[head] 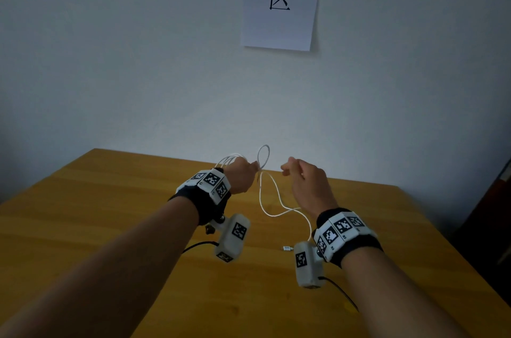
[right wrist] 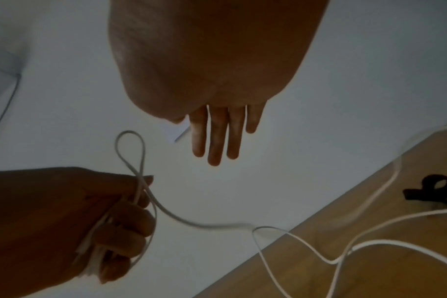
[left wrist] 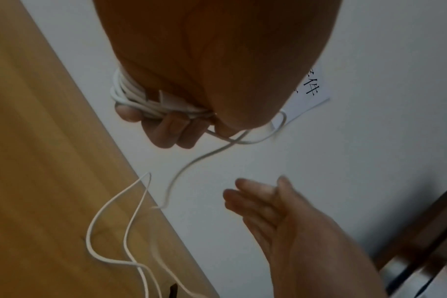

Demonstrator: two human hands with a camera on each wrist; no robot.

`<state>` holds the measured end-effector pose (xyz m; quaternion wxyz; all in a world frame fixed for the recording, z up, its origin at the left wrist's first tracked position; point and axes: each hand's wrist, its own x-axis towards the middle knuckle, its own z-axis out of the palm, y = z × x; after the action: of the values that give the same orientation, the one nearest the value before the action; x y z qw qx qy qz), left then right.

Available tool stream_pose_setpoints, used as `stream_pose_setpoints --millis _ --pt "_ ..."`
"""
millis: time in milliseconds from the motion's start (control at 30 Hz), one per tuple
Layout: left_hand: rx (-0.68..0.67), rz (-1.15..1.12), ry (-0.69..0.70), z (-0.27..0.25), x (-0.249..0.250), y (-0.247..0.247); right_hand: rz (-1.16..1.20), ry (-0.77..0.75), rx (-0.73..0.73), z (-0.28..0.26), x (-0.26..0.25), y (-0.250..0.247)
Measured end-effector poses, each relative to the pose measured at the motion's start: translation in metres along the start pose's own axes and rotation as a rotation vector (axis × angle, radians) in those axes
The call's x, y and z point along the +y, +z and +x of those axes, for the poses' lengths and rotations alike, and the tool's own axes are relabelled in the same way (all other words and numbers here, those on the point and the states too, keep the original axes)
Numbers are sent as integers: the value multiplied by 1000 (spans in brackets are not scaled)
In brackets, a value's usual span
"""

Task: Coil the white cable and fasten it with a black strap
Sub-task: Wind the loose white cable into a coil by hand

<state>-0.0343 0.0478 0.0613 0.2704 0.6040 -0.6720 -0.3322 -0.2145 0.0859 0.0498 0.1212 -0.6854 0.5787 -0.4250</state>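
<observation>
My left hand is raised above the wooden table's far edge and grips several coils of the white cable. The coils wrap around its curled fingers. A small loop sticks up out of the fist. The remaining cable hangs down and trails over the table to a small connector. My right hand hovers just right of the loop with straight fingers, holding nothing. The black strap lies curled on the table beside the trailing cable.
The wooden table stands against a pale wall with a paper sign on it. Dark furniture stands off the table's right edge. Thin black leads run from both wrist cameras.
</observation>
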Motion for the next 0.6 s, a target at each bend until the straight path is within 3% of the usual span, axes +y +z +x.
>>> stream_pose_setpoints --millis 100,367,500,600 --pt "26 -2 -18 -1 5 3 176 23 -105 -7 -17 2" --pt "7 -36 -18 -6 14 6 231 88 -342 -9 -15 15" --pt "98 -41 10 -3 12 6 177 26 -222 -11 -17 11" --pt "146 7 -45 -2 6 3 215 8 -64 -10 -18 6"
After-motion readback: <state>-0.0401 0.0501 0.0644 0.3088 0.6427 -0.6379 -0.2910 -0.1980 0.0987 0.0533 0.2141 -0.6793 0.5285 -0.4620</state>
